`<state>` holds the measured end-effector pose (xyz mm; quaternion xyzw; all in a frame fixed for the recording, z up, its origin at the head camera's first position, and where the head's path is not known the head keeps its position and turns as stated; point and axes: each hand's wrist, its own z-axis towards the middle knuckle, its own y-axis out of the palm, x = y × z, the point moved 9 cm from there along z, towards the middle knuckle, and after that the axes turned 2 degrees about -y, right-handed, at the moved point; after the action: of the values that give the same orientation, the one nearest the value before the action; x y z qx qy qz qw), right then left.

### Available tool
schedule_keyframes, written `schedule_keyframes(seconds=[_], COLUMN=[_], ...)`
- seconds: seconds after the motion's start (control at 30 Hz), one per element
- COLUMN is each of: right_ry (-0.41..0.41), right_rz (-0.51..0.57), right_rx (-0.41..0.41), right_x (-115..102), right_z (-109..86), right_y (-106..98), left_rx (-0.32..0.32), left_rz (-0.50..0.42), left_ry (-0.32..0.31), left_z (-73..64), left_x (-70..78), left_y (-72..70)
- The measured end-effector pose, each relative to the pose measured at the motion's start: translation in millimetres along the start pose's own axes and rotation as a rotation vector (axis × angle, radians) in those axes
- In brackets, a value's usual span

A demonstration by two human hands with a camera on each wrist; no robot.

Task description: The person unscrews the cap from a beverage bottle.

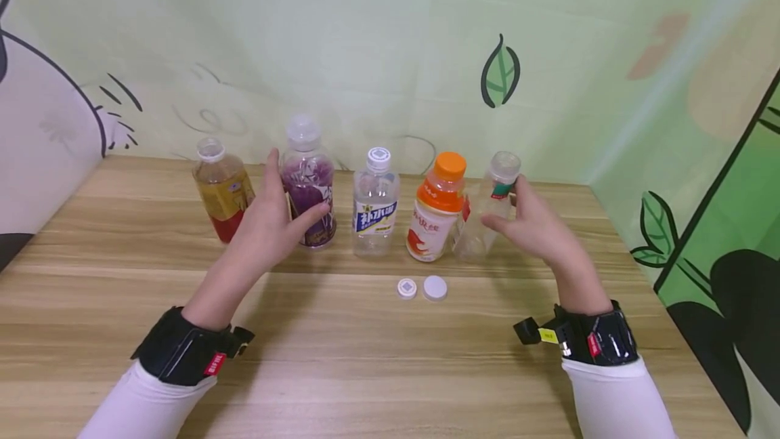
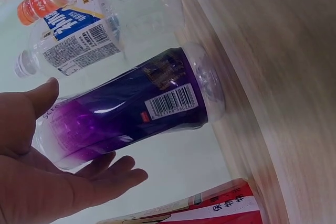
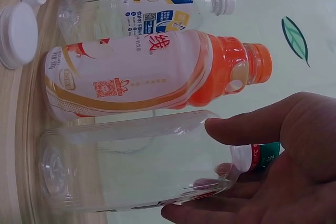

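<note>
A bottle with a purple label (image 1: 309, 185) stands upright on the table, and my left hand (image 1: 266, 222) is spread around its left side. In the left wrist view, thumb and fairly straight fingers lie on either side of the bottle's upper part. At the right end of the row, my right hand (image 1: 536, 222) holds a clear plastic bottle (image 3: 131, 161). Its thumb lies along one side and the fingers curl behind, partly seen through the plastic. A small green and red label (image 1: 502, 192) shows near that bottle's top.
Between the hands stand a clear bottle with a blue and white label (image 1: 376, 215) and an orange-capped white bottle (image 1: 434, 222). A bottle with a yellow and red label (image 1: 222, 192) stands far left. Two white caps (image 1: 435, 288) lie in front, and a printed cloth (image 1: 378, 53) hangs behind.
</note>
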<state>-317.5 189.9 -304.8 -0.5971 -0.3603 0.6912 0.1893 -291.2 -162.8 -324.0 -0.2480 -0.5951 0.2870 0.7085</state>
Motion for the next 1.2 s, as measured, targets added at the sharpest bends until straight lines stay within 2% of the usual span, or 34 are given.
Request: schedule_keyframes(seconds=[0.27,0.6,0.73,0.83,1.0,1.2], right_ry=[-0.003,0.011,0.014,-0.001,-0.027,-0.051], right_rz=[0.062,0.094,0.081,0.081,0.075,0.066], right_rx=[-0.026,-0.013,0.003,0.041,0.152,0.276], right_x=[3.2,-0.7,-3.0,-6.2,-14.5,-25.0], right_z=[1.8,0.7,-1.7,-4.3,-8.9,-16.1], right_y=[2.4,0.0,-3.8,-9.3,-21.6,-32.7], left_rx=[0.029,0.003,0.004,-0.004,-0.026,-0.043], left_rz=[-0.001,-0.028,-0.038,-0.037,-0.022,-0.021], left_ry=[0.053,0.018,0.030,0.036,0.043,0.106], left_z=[0.5,-2.5,-1.8,-2.2,-5.6,-10.4], left_x=[4.3,1.9,3.1,5.1,11.5,25.7], left_y=[-2.8,-2.2,-2.4,-3.0,-7.1,-9.6])
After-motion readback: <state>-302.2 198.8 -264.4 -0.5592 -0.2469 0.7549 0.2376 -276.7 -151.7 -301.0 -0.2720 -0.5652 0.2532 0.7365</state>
